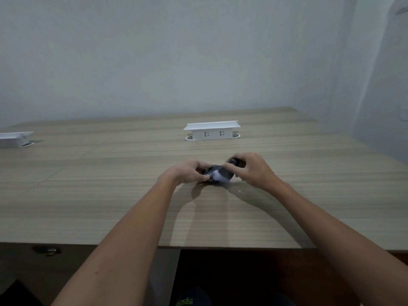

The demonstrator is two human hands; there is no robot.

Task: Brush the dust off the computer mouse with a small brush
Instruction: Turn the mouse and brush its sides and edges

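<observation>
Left hand [187,172] gripping mouse [217,174], right hand [251,168] pinching blurred brush [234,161], mid-desk [110,195], edges far.

My left hand [189,172] is covering the near left side of the dark grey computer mouse [217,174], and its underside is staying out of sight. My right hand [251,170] is blurring, and it is hiding most of a small dark object [234,161]; I cannot tell whether that is the brush. The white pop-up socket box [13,139] at the far left is being cut off by the picture's edge. A small dark thing [46,250] below the wood-grain table's front edge [132,245] is looking too dim to identify.
</observation>
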